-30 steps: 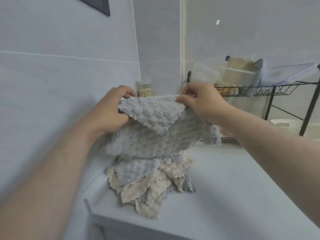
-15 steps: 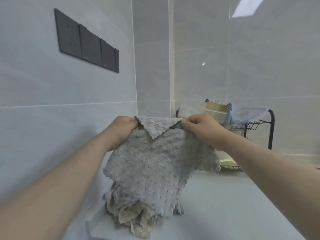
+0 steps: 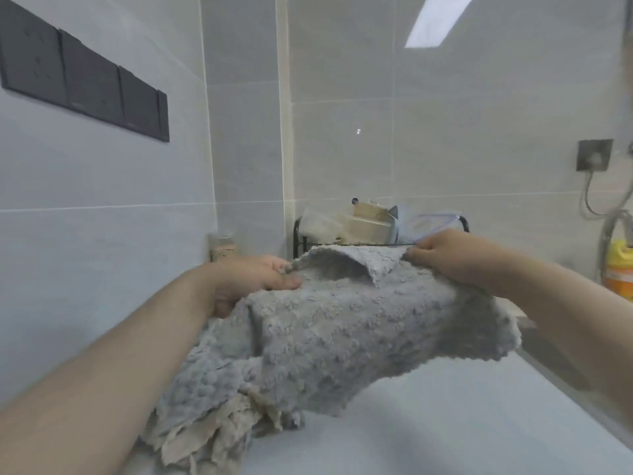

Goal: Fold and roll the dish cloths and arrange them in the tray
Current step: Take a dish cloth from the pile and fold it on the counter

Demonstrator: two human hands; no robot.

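Note:
I hold a fluffy grey dish cloth (image 3: 359,323) in the air above the counter, stretched between both hands. My left hand (image 3: 253,282) pinches its top left corner. My right hand (image 3: 455,255) pinches the top right corner, and a small flap of the upper edge folds over toward me. Below it, against the left wall, lies a pile of dish cloths (image 3: 205,426), grey ones on top of beige ones. No tray is in view.
A white counter (image 3: 428,423) runs ahead along the tiled wall. At the back stands a black wire rack (image 3: 301,234) with plastic containers, a small jar (image 3: 224,246) to its left, and a yellow bottle (image 3: 620,265) at far right. Dark wall sockets (image 3: 85,84) sit upper left.
My hands have moved apart and spread the grey cloth wider, swinging it to the right off the pile. The view has tilted up toward the wall.

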